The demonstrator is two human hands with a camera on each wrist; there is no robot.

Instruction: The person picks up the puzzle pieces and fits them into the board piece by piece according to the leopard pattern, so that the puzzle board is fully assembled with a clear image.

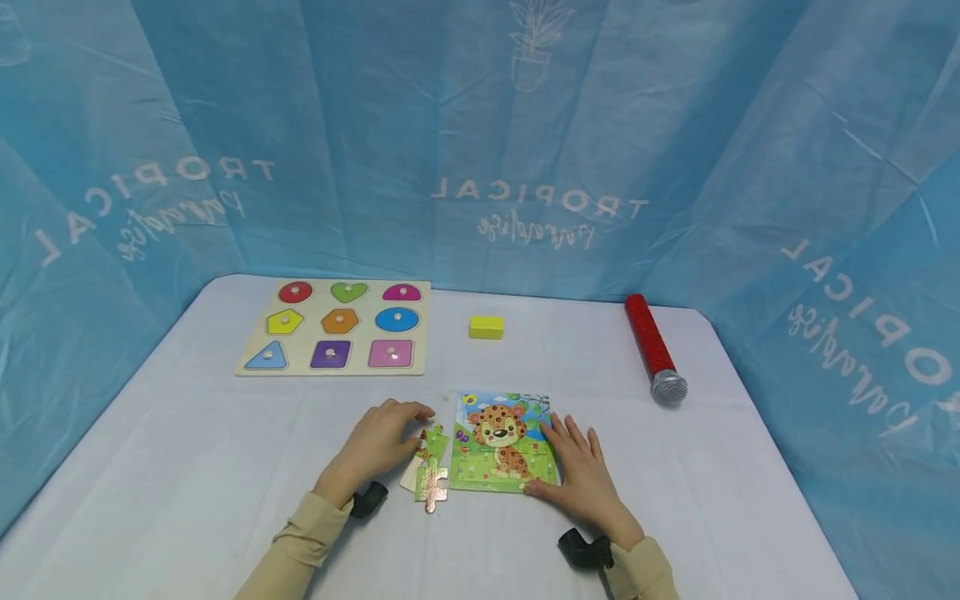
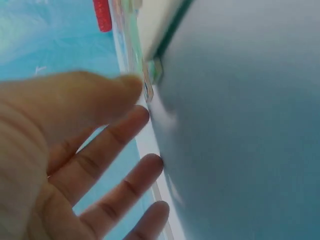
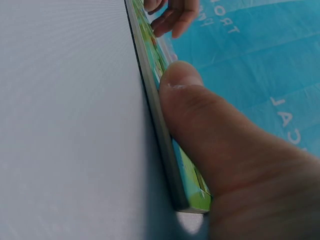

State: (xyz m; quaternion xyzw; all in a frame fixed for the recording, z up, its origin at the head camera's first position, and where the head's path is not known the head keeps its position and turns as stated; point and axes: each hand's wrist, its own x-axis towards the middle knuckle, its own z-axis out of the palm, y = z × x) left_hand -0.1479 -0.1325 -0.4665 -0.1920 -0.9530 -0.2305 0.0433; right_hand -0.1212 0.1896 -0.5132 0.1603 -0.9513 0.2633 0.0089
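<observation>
A square jigsaw puzzle (image 1: 501,462) with a spotted cub on green grass lies flat at the table's middle. Along its right side rests my right hand (image 1: 581,475), fingers spread, the thumb (image 3: 187,95) on the board's near right edge. On the left, loose puzzle pieces (image 1: 432,485) overlap one another beside the board, one with a pale, unprinted face. My left hand (image 1: 382,442) hovers by these pieces, thumb and index finger apart around their left side. In the left wrist view, its fingers (image 2: 117,200) are relaxed, with nothing gripped between them.
A wooden shape board (image 1: 300,340) with knobbed, coloured pieces lies at the back left. Right of it sits a small yellow block (image 1: 487,327). A red microphone (image 1: 654,342) with a silver head lies at the back right. Blue printed cloth (image 1: 480,117) hangs around the white table.
</observation>
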